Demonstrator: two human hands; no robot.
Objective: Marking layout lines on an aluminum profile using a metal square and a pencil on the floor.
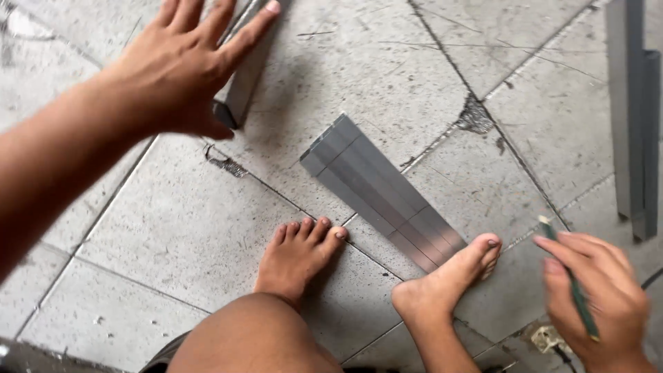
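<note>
Spreading across the whole view: a floor of grey tiles (173, 228), cracked and scuffed, with dark grout lines crossing at angles. Standing along the right edge: two long grey metal bars (635, 117), side by side and touching, their lower ends resting on the tiles. Lying flat near the middle: a short bundle of grey metal profiles (376, 186), packed side by side, running diagonally from upper left to lower right, with pencil-thin lines drawn across them near each end. Pressing down on the bundle's lower right end: the toes of the right foot (449, 276). Resting just beside the bundle, apart from it: the left foot (297, 255), flat on a tile. Reaching in at upper left: the left hand (183, 65), fingers spread wide and flat, palm down, touching another grey metal bar (242, 83) (only its cut end and a short length showing past the palm) without closing round it; thumb lying alongside the bar's end. Hovering at lower right, well apart from the bundle: the right hand (597, 297), fingers curled round a green pencil (573, 283), its tip pointing up and left. Sitting on the floor just below that hand: a small pale fitting (549, 338), too blurred for telling more.
</note>
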